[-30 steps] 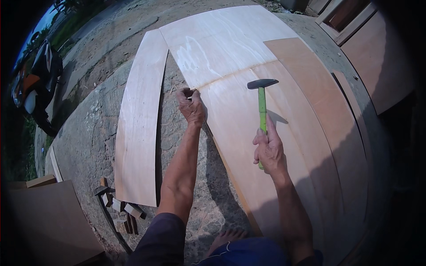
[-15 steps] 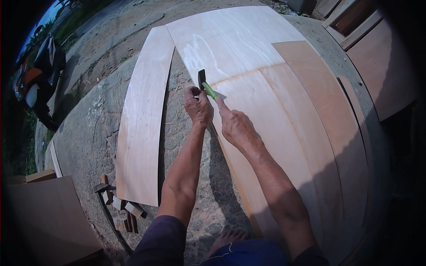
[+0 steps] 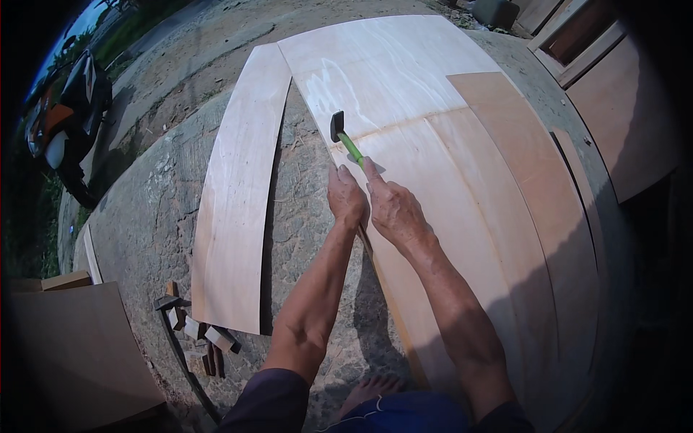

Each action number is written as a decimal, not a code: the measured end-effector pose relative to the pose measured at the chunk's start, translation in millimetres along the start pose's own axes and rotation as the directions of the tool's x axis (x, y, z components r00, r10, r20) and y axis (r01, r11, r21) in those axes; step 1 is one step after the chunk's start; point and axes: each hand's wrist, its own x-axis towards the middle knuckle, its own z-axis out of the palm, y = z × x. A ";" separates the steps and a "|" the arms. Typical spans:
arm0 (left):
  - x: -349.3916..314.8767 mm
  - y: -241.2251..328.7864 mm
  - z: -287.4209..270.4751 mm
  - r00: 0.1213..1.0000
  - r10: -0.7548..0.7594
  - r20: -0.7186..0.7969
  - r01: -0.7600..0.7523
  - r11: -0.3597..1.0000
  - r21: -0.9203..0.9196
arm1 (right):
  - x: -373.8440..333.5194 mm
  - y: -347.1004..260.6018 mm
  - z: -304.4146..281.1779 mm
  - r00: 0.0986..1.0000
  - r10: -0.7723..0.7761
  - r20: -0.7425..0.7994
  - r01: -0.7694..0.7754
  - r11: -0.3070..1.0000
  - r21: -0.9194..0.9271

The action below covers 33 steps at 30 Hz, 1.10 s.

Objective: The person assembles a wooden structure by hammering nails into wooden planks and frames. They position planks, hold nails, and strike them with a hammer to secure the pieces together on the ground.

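My right hand (image 3: 397, 211) is closed round the green handle of a hammer (image 3: 351, 148), index finger stretched along it. The dark hammer head sits just over the left edge of a large pale plywood sheet (image 3: 404, 166), near a cross seam. Right below the hammer, my left hand (image 3: 346, 196) is at that same edge, its fingers drawn together; what lies between them is hidden. To the left of my hands, a long narrow plywood strip (image 3: 234, 195) lies on the rough concrete, apart from the large sheet along most of its length.
Small wood blocks (image 3: 195, 328) and a second hammer with a long dark handle (image 3: 184, 368) lie at lower left, near a brown board (image 3: 79, 353). A motorbike (image 3: 65, 123) stands at far left. More panels (image 3: 613, 115) lean at right. My bare foot (image 3: 372, 390) shows below.
My left hand has moved down and right from beside the hammer head, along the sheet's edge. The hammer has shifted slightly right within the picture, still in my right hand.
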 end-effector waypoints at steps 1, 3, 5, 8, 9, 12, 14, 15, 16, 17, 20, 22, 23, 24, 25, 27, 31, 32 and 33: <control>4.4 1.8 -3.0 1.000 -0.016 0.009 0.016 1.000 0.013 | 1.0 -5.5 -2.7 0.993 -0.078 -0.090 0.080 0.997 0.021; 7.7 4.4 -7.6 0.998 -0.048 0.028 0.046 0.998 0.038 | 2.1 -16.4 -6.4 0.937 -0.220 -0.270 0.240 0.970 0.041; 4.7 6.0 -5.9 0.999 -0.038 -0.008 0.038 0.998 0.041 | -0.9 -13.8 -3.3 0.942 -0.220 -0.253 0.225 0.974 -0.008; 0.9 10.9 -3.3 0.998 -0.057 -0.005 0.057 0.996 0.063 | 11.5 7.8 3.7 0.996 -0.070 -0.046 0.065 0.993 -0.098; -1.7 8.6 -4.5 0.999 -0.050 -0.006 0.051 0.997 0.053 | 16.5 13.9 6.5 0.999 0.012 0.050 -0.005 0.991 -0.136; 7.4 4.5 -9.2 0.997 -0.063 -0.039 0.065 0.996 0.055 | 5.1 -11.1 -8.7 0.953 -0.223 -0.205 0.221 0.975 -0.033; 5.7 5.4 -1.4 0.996 -0.083 -0.028 0.084 0.995 0.052 | -7.5 -6.7 -3.9 0.952 -0.202 -0.229 0.211 0.977 0.013; 2.3 4.8 1.5 0.995 -0.099 -0.013 0.099 0.993 0.067 | -12.0 -1.1 0.3 0.951 -0.191 -0.241 0.206 0.978 0.037; 5.7 5.7 -0.4 0.995 -0.101 -0.011 0.102 0.991 0.089 | -4.0 -4.2 -1.9 0.986 -0.120 -0.117 0.123 0.992 0.017; 8.3 7.7 -1.8 0.995 -0.104 -0.008 0.104 0.988 0.111 | 6.4 -6.4 -6.4 0.998 -0.055 0.012 0.055 0.998 -0.030; 2.5 4.8 -2.9 0.997 -0.007 -0.075 0.011 0.998 0.059 | 16.4 -6.3 -7.8 0.990 -0.108 -0.091 0.114 0.991 0.070; 2.8 6.1 -4.2 0.995 -0.097 0.017 0.096 0.992 0.084 | 5.7 6.1 6.6 0.966 -0.167 -0.198 0.179 0.983 0.041; 0.6 2.1 -3.2 0.995 -0.104 0.000 0.103 0.991 0.083 | 5.9 6.4 5.0 0.973 -0.157 -0.168 0.164 0.986 0.026; -2.1 -2.3 -1.7 0.994 -0.110 -0.018 0.111 0.990 0.083 | -1.9 6.6 8.1 0.984 -0.133 -0.123 0.136 0.991 0.018; 3.5 1.5 -2.7 0.994 -0.096 -0.045 0.100 0.992 0.082 | 4.0 3.8 3.0 0.997 -0.076 -0.016 0.077 0.997 0.004; 2.2 2.6 -11.2 0.997 -0.076 0.000 0.076 0.997 0.025 | 15.0 -2.5 -5.2 0.980 0.048 0.192 -0.041 0.998 -0.040; 5.0 -1.7 -9.3 0.995 -0.100 0.013 0.098 0.990 0.099 | 13.9 4.7 21.6 0.981 0.117 0.152 -0.104 0.990 -0.090; 6.2 2.2 -6.0 0.997 -0.076 0.006 0.075 0.992 0.104 | 20.1 9.4 17.5 0.984 0.110 0.142 -0.093 0.989 -0.117; 9.0 8.4 -1.1 0.999 -0.048 0.007 0.047 0.993 0.108 | 20.6 14.9 11.8 0.984 0.101 0.145 -0.088 0.992 -0.094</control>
